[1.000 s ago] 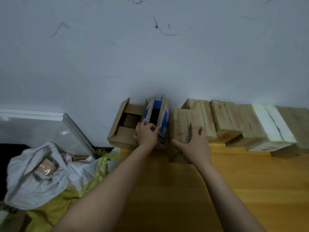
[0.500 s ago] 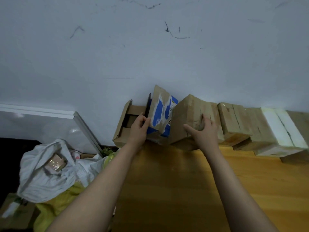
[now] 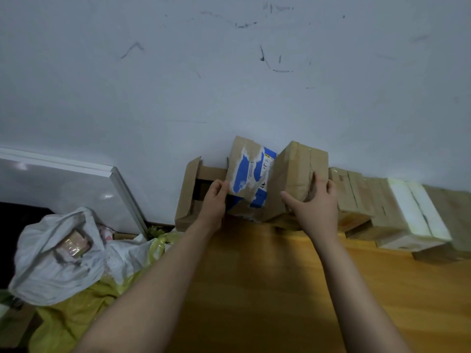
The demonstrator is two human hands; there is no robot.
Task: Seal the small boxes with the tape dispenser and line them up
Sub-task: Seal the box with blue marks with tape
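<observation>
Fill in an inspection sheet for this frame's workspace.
Surface: wooden table.
Job's things: blue-printed box and brown box tilted, side by side; open box to their left; row of boxes to the right; tape dispenser not seen.
Clutter: white bag and yellow bag left of the table.
Hands: left hand grips the blue-printed box; right hand grips the brown box.
Cables: nothing seen.
Surroundings: scuffed wall; white panel leaning against it.
</observation>
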